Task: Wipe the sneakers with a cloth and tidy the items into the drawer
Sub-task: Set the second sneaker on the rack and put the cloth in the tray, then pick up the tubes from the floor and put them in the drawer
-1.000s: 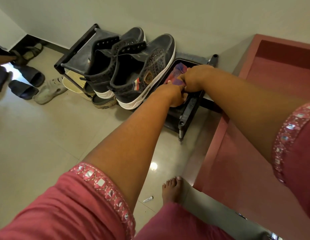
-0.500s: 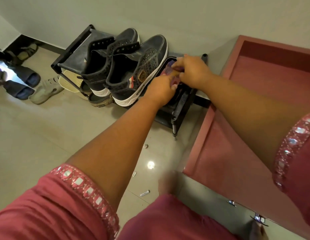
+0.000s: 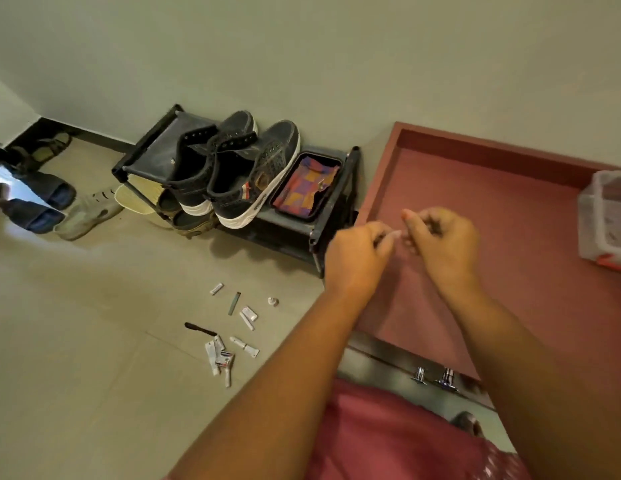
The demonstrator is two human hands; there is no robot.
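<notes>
Both hands have come away from the cloth since a moment ago, and the cloth now lies alone in the black tray.

Far to the left of the shoe rack, some sandals and slippers sit on the floor. On top of the rack stand the two dark sneakers, side by side and touching, with white soles. Just to the right of the sneakers, at the right end of the rack, is the tray with the bright patterned cloth folded flat inside it. On the floor in front of the rack lie small white tubes and a little dark tool.

To the right of the rack is the open red drawer. The left hand hangs over the drawer's left edge with its fingers curled. The right hand is just beside it, over the drawer, fingers curled too. The fingertips of the two hands almost meet. They may pinch something tiny between them, but it is too blurry to tell. At the far right of the drawer sits a clear plastic box.
</notes>
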